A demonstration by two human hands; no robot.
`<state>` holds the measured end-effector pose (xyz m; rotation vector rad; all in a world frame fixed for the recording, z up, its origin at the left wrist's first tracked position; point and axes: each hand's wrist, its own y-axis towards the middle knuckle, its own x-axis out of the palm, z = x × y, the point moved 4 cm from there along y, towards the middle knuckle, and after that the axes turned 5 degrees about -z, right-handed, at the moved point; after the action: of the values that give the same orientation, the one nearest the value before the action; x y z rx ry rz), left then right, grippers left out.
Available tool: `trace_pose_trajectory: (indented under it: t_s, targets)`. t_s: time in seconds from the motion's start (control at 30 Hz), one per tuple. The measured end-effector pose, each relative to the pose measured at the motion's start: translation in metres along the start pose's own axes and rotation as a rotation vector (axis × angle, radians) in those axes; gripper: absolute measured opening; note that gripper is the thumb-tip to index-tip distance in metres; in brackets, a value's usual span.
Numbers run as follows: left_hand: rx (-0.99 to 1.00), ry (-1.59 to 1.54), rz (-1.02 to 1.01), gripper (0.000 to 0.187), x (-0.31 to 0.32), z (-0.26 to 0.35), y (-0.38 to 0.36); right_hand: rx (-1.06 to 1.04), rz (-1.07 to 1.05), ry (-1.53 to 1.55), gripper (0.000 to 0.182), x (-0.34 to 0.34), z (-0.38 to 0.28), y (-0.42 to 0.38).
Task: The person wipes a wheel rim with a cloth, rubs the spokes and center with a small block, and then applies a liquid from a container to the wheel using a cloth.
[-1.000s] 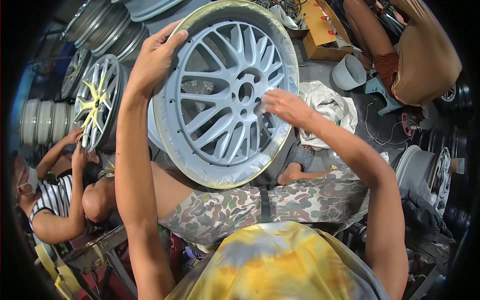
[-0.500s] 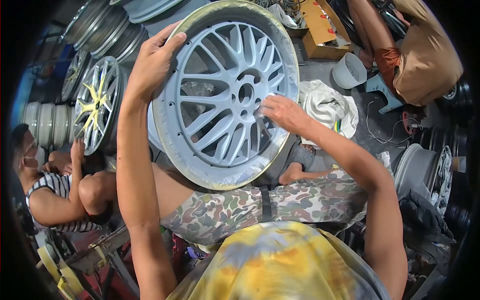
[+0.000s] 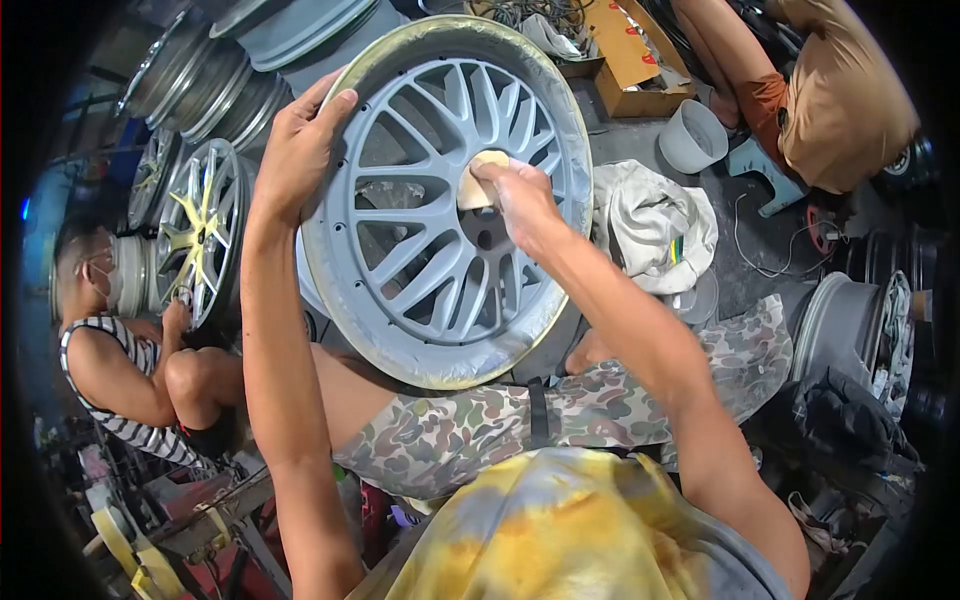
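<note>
Right, from the head view: my left hand [image 3: 305,145] grips the upper left edge of the grey wheel rim [image 3: 358,285], tilted up above my camouflage trousers [image 3: 440,440]. My right hand [image 3: 520,200] pinches a pale yellow pad [image 3: 478,182] over its hub. A white cloth [image 3: 650,225] lies to the rim's right, near a grey bucket [image 3: 692,137].

The grey multi-spoke wheel rim [image 3: 405,165] stands tilted, its lip masked yellowish.

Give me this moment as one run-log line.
left hand: grips edge of grey wheel | right hand: holds tan pad at wheel centre | co-worker: at yellow-marked wheel
</note>
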<state>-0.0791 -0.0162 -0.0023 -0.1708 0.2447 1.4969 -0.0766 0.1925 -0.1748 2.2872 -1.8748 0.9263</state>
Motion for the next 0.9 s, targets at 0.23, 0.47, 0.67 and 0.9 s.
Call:
trace_pose_trajectory:
  t_s: [0.23,0.47,0.67,0.9]
  targets:
    - [-0.003,0.017,0.007,0.047,0.000,0.003,-0.003,-0.605,-0.426,-1.102,0.011,-0.047,0.010,-0.052]
    - [0.004,0.062,0.005,0.049,0.000,0.004,-0.005,-1.011,-0.306,-1.565,0.012,-0.063,0.011,-0.040]
    - [-0.012,0.083,0.016,0.050,0.001,0.003,-0.004,-0.664,-0.201,-1.105,0.017,-0.049,0.013,-0.071]
    - [0.043,0.093,0.029,0.044,0.003,0.006,-0.004,-0.756,0.045,-1.159,0.018,-0.033,0.026,-0.077]
